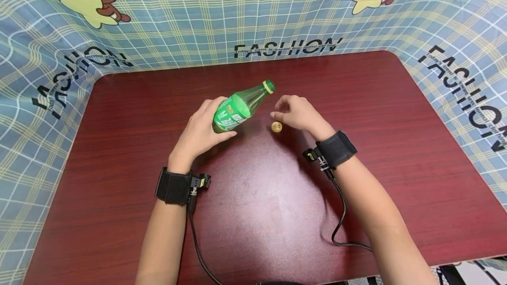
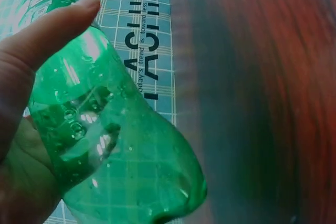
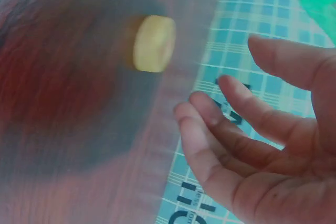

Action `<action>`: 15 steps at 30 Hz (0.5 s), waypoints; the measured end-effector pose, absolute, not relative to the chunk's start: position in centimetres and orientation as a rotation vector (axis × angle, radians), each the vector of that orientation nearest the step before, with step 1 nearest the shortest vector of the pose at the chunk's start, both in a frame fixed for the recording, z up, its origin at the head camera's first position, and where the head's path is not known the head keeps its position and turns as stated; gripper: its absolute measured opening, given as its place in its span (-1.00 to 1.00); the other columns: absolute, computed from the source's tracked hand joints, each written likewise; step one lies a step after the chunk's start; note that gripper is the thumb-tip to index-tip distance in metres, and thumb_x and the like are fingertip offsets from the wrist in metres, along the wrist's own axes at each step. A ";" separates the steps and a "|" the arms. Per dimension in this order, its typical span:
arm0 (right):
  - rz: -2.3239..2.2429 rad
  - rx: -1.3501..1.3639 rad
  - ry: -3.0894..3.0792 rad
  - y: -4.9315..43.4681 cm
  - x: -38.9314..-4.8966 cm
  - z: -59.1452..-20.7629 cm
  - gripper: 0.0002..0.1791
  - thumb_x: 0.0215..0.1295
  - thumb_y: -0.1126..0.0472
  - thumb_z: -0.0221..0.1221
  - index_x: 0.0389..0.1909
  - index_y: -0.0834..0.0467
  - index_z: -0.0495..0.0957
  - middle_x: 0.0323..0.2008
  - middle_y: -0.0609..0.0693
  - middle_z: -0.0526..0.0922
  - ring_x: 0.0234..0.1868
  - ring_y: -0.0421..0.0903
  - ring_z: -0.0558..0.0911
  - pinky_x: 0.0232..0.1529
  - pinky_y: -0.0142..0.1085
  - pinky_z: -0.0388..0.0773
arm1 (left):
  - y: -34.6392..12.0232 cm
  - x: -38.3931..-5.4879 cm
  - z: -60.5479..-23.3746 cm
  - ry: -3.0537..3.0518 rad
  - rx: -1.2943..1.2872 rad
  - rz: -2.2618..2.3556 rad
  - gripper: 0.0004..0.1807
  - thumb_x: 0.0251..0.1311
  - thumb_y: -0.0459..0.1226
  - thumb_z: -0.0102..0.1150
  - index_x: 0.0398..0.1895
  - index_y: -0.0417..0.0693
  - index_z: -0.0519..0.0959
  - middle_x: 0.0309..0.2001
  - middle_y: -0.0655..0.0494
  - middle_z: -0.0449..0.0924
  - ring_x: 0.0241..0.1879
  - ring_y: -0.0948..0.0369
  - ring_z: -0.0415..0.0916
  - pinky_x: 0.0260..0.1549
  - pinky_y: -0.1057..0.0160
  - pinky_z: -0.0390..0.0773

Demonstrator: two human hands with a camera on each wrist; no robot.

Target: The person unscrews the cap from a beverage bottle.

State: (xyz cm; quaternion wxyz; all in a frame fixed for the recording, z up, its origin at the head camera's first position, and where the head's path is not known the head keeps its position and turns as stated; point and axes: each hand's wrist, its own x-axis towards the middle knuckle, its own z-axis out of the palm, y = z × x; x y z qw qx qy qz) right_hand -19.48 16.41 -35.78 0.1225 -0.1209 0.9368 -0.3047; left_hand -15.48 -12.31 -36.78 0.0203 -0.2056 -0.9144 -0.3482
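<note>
A green soda bottle (image 1: 238,108) with a green and white label is tilted, its neck pointing up and to the right in the head view. My left hand (image 1: 199,133) grips it around the lower body, thumb along the near side. A yellow band circles the neck just under the green mouth. In the left wrist view, bubbles show through the clear green plastic. On the table lies a small yellow bottle cap (image 1: 276,127), with dark print on top. Just beside it is my right hand (image 1: 298,112), fingers loosely bent and apart, holding nothing (image 3: 273,135).
The dark red wooden table (image 1: 130,153) spreads beneath both arms. A blue checked curtain (image 1: 206,16) with bears and lettering borders its back and sides. Black wrist straps carry cameras, and a cable (image 1: 341,214) trails from the right one across the table.
</note>
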 end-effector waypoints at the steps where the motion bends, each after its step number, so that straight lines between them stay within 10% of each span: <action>1: -0.927 -0.336 2.739 16.5 -19.4 -35.6 -0.67 0.45 0.07 0.24 0.01 0.26 0.65 -0.05 0.20 0.74 -0.14 0.07 0.61 -0.08 -0.08 0.52 | -12.2 -15.6 -36.8 -2.825 -0.639 -1.088 -0.02 0.03 -0.18 0.65 0.52 -0.07 0.31 0.26 -0.16 0.47 0.20 -0.08 0.46 0.19 -0.16 0.50; 15: -1.166 -0.259 2.720 17.1 -18.7 -34.5 -0.66 0.54 0.09 0.16 0.08 0.27 0.62 0.00 0.21 0.71 -0.09 0.08 0.67 -0.11 -0.24 0.51 | -10.4 -17.9 -35.3 -2.539 -0.449 -1.329 0.10 -0.07 -0.12 0.71 0.55 -0.13 0.29 0.28 -0.15 0.55 0.28 -0.07 0.46 0.29 -0.14 0.44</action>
